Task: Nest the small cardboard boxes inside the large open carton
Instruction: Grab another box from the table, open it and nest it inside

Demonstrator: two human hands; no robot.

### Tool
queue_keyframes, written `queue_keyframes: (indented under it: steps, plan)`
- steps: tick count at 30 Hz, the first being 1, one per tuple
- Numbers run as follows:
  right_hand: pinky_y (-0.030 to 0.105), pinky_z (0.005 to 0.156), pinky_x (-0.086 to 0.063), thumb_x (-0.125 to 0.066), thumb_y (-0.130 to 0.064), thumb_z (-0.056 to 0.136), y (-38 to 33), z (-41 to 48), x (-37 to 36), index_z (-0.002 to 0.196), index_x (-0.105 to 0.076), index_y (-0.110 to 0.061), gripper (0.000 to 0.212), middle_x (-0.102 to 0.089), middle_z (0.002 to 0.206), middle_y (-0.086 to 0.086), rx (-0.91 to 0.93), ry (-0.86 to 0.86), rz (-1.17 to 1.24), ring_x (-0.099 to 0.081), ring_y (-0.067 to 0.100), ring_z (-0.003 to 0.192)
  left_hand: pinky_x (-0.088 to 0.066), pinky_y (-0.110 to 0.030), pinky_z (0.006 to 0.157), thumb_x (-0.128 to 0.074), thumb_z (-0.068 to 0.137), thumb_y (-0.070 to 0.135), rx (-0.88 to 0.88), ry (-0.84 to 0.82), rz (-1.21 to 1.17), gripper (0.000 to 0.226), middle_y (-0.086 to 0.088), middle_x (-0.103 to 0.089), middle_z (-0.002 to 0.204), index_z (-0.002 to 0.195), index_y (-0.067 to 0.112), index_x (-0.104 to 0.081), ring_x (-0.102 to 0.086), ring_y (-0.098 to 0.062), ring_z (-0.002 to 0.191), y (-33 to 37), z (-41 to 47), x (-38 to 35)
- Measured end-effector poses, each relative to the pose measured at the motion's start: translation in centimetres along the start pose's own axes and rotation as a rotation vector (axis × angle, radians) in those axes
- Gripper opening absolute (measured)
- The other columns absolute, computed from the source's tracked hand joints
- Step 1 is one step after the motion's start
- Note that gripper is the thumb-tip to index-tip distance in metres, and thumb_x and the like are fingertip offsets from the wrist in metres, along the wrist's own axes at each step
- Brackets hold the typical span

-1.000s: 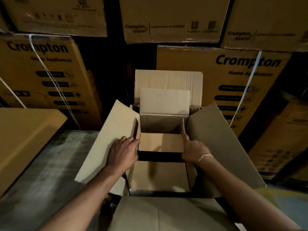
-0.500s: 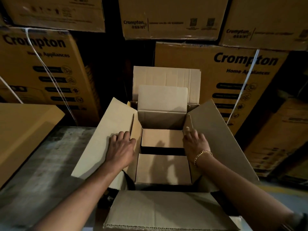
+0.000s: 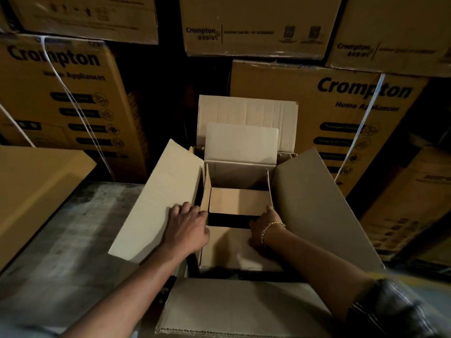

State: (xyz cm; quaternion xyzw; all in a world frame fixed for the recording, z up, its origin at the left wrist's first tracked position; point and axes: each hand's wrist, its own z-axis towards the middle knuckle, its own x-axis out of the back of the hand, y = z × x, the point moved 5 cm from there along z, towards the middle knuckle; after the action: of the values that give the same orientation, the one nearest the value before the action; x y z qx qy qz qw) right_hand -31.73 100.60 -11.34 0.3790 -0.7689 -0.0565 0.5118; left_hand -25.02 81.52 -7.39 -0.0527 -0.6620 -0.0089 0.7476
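Stacked Crompton cartons (image 3: 73, 93) wall in the dim storeroom behind our work. At far left a flat cardboard sheet (image 3: 36, 189) lies tilted over the concrete floor (image 3: 61, 245). Next comes the large open carton (image 3: 158, 203), its four flaps spread outward. Our left hand (image 3: 188, 228) rests on its left flap, fingers loosely bent on the cardboard and gripping nothing we can see, the fingertips just beside the inner edge. The small cardboard box (image 3: 236, 175) sits inside the carton, snug between its walls, its far flap standing upright and two flaps folded inward. Our right hand (image 3: 262, 231), with a gold bracelet (image 3: 271, 228) at the wrist, reaches into that box at its right wall. One finger points up along the wall; the others are hidden, so we cannot tell whether they grip. A dark striped sleeve (image 3: 390, 311) shows at lower right.
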Motion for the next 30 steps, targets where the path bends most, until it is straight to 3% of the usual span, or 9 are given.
queue_keyframes:
  steps: [6, 9, 11, 14, 17, 18, 21, 26, 30]
  plan:
    - [0.055, 0.112, -0.021, -0.038, -0.064, 0.095, 2.3, -1.1, -0.6, 0.141, -0.050, -0.022, 0.063, -0.056, 0.143, 0.006, -0.039, -0.052, 0.170, -0.050, 0.030, 0.132, -0.032, -0.045, 0.103, -0.050, 0.093, 0.040, -0.013, -0.008, 0.007, 0.044, -0.001, -0.056, 0.134, 0.132, 0.024, -0.059, -0.043, -0.024, 0.125, 0.5, -1.1, 0.5]
    - [0.066, 0.114, -0.005, -0.034, -0.069, 0.094, 1.2, -1.0, -1.4, 0.150, -0.039, -0.023, 0.073, -0.043, 0.154, 0.008, -0.038, -0.065, 0.263, -0.036, 0.034, 0.143, -0.030, -0.045, 0.104, -0.050, 0.091, 0.037, -0.023, -0.033, 0.009, 0.045, -0.001, -0.053, 0.138, 0.133, 0.024, -0.058, -0.039, -0.024, 0.128, 0.8, -1.7, 0.8]
    - [0.066, 0.114, -0.005, -0.030, -0.071, 0.093, 1.1, -1.0, -0.9, 0.148, -0.042, -0.024, 0.073, -0.042, 0.154, 0.008, -0.047, -0.021, 0.393, -0.035, 0.033, 0.144, -0.030, -0.045, 0.103, -0.047, 0.092, 0.040, -0.011, -0.024, -0.002, 0.044, 0.000, -0.055, 0.136, 0.132, 0.025, -0.059, -0.040, -0.023, 0.127, 0.5, -1.9, 1.2]
    - [0.050, 0.107, -0.030, -0.023, -0.072, 0.095, 3.0, -2.5, 0.6, 0.126, -0.063, -0.022, 0.071, -0.060, 0.134, 0.010, -0.065, 0.085, 0.716, -0.054, 0.030, 0.123, -0.036, -0.043, 0.097, -0.031, 0.092, 0.045, 0.031, 0.025, -0.073, 0.051, 0.005, -0.065, 0.126, 0.127, 0.028, -0.063, -0.050, -0.021, 0.117, -0.7, -2.7, 1.5]
    - [0.030, 0.076, -0.040, -0.036, -0.065, 0.099, 4.0, -5.8, 0.9, 0.083, -0.069, -0.021, 0.057, -0.068, 0.088, 0.001, 0.076, 0.018, 1.067, -0.058, 0.019, 0.083, -0.049, -0.037, 0.091, -0.021, 0.094, 0.047, 0.079, 0.029, -0.279, 0.056, 0.005, -0.072, 0.119, 0.130, 0.030, -0.060, -0.064, -0.018, 0.105, -1.4, -3.7, 2.1]
    - [0.030, 0.072, -0.039, -0.041, -0.061, 0.099, 3.9, -7.3, 0.9, 0.081, -0.068, -0.021, 0.052, -0.064, 0.080, -0.004, 0.136, -0.008, 1.078, -0.055, 0.015, 0.077, -0.052, -0.035, 0.088, -0.026, 0.098, 0.048, 0.098, 0.015, -0.331, 0.051, 0.004, -0.072, 0.119, 0.134, 0.031, -0.057, -0.066, -0.017, 0.102, -1.5, -3.9, 2.4]
    - [0.028, 0.071, -0.039, -0.044, -0.055, 0.101, 2.9, -10.3, -0.2, 0.098, -0.064, -0.026, 0.035, -0.055, 0.087, -0.010, 0.229, -0.011, 0.921, -0.052, 0.011, 0.084, -0.054, -0.032, 0.081, -0.046, 0.100, 0.050, 0.101, -0.078, -0.384, 0.048, 0.001, -0.070, 0.120, 0.144, 0.031, -0.048, -0.068, -0.018, 0.099, -0.6, -4.9, 2.7]
    - [0.032, 0.074, -0.048, -0.051, -0.055, 0.096, 1.9, -12.2, -1.1, 0.099, -0.065, -0.032, 0.027, -0.061, 0.088, -0.008, 0.170, 0.241, 0.858, -0.061, 0.016, 0.085, -0.046, -0.025, 0.058, -0.057, 0.098, 0.039, 0.091, -0.166, -0.414, 0.055, 0.002, -0.070, 0.105, 0.151, 0.032, -0.042, -0.056, -0.004, 0.061, 1.1, -6.0, 2.3]
    - [0.031, 0.078, -0.051, -0.055, -0.049, 0.092, 0.7, -13.2, -1.5, 0.108, -0.068, -0.033, 0.025, -0.072, 0.105, -0.001, 0.175, 0.354, 0.737, -0.068, 0.024, 0.098, -0.054, -0.030, 0.074, -0.058, 0.094, 0.022, 0.119, -0.153, -0.387, 0.059, -0.004, -0.069, 0.125, 0.150, 0.034, -0.045, -0.069, -0.019, 0.090, 1.1, -6.4, 2.3]
